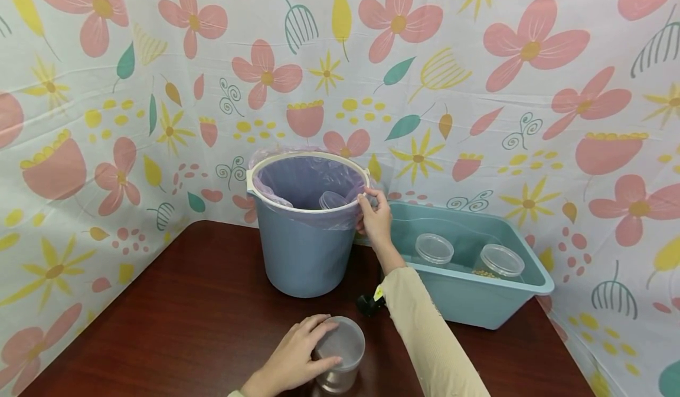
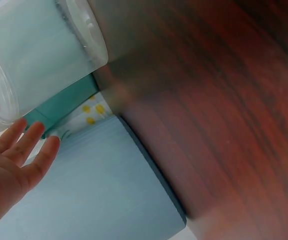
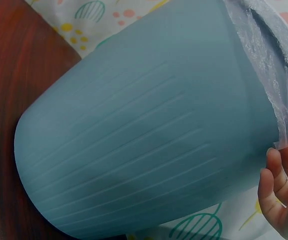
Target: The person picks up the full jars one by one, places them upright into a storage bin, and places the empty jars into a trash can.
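A clear plastic jar [image 1: 338,347] with a translucent lid stands on the table's near side. My left hand [image 1: 297,353] rests on the left part of its lid, thumb and index finger spread; in the left wrist view the other fingers [image 2: 42,159] extend fairly straight. Behind it stands a blue-grey trash bin [image 1: 305,252] with a white rim. A thin purple trash bag [image 3: 264,65] lines the bin and folds over its rim. My right hand [image 1: 376,217] pinches the bag's edge at the rim's right side. Another clear lid [image 1: 332,200] shows inside the bin.
A teal plastic tub [image 1: 467,299] sits right of the bin, holding two lidded clear jars [image 1: 434,248], one with small yellowish pieces. A small black object [image 1: 368,305] with a yellow tag lies near the right forearm. A flowered sheet [image 1: 319,90] hangs behind the dark wooden table [image 1: 175,314].
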`<act>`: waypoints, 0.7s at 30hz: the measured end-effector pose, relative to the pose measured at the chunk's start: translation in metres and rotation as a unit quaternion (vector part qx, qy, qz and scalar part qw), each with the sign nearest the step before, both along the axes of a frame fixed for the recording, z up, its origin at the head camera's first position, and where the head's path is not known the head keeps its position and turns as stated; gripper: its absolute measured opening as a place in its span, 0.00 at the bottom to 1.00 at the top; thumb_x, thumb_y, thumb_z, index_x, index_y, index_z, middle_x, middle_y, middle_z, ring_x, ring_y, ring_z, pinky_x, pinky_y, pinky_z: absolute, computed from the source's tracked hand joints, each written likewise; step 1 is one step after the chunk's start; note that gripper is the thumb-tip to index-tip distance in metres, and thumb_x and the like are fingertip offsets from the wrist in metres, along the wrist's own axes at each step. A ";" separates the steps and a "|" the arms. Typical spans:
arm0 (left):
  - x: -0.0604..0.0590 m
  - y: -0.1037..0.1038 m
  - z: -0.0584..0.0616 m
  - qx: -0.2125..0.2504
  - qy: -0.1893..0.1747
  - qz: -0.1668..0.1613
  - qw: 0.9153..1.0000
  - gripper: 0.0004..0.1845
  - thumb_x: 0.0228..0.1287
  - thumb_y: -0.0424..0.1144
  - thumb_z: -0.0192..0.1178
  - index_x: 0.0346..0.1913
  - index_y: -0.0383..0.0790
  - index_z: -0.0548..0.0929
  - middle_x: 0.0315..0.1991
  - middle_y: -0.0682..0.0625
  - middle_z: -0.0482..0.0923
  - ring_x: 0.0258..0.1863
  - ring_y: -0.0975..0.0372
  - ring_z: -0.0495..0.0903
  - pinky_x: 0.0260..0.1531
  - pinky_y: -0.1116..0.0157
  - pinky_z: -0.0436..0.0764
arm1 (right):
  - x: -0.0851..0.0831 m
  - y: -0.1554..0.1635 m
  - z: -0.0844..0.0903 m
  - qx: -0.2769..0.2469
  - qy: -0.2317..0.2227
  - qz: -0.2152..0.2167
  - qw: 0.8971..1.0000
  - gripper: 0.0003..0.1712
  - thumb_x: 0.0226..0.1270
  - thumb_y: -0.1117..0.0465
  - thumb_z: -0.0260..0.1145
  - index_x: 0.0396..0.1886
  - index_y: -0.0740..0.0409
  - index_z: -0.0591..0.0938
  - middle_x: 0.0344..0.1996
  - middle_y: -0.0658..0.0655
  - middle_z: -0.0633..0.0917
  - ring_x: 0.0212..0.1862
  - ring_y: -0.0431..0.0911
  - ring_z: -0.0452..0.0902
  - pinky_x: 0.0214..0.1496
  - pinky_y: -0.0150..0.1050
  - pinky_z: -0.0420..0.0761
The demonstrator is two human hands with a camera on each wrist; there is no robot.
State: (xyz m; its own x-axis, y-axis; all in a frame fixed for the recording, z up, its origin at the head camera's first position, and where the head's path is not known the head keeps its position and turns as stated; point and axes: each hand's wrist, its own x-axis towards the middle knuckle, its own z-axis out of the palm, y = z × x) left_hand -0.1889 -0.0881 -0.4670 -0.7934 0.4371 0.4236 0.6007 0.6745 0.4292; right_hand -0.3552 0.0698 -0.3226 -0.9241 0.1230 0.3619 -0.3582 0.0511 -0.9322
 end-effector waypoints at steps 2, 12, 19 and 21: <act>0.001 0.000 -0.001 0.002 0.001 -0.002 1.000 0.31 0.54 0.65 0.51 0.57 0.51 0.72 0.55 0.50 0.68 0.51 0.57 0.70 0.44 0.51 0.70 | 0.000 0.000 0.000 0.001 0.002 -0.002 1.000 0.20 0.63 0.55 0.58 0.53 0.58 0.74 0.09 0.54 0.72 0.07 0.43 0.66 0.12 0.40 0.69; 0.000 0.000 -0.002 0.024 0.022 -0.014 0.999 0.39 0.40 0.63 0.65 0.57 0.51 0.71 0.55 0.52 0.68 0.49 0.59 0.71 0.43 0.52 0.71 | 0.000 -0.001 0.001 -0.001 0.008 -0.002 1.000 0.20 0.63 0.55 0.58 0.53 0.58 0.74 0.09 0.55 0.73 0.07 0.44 0.66 0.12 0.38 0.69; -0.001 0.001 -0.006 0.049 0.024 -0.016 0.998 0.38 0.40 0.63 0.65 0.57 0.51 0.71 0.55 0.50 0.69 0.50 0.58 0.71 0.42 0.53 0.73 | 0.001 -0.001 0.001 0.004 0.004 -0.012 1.000 0.20 0.62 0.55 0.59 0.52 0.58 0.74 0.08 0.54 0.73 0.07 0.45 0.67 0.12 0.43 0.71; 0.000 0.000 -0.006 0.063 0.017 -0.017 0.998 0.38 0.39 0.63 0.66 0.57 0.51 0.72 0.55 0.50 0.69 0.50 0.58 0.71 0.42 0.54 0.73 | 0.001 -0.001 0.001 0.005 0.005 -0.013 1.000 0.20 0.62 0.55 0.59 0.52 0.59 0.74 0.08 0.54 0.73 0.07 0.45 0.67 0.13 0.44 0.71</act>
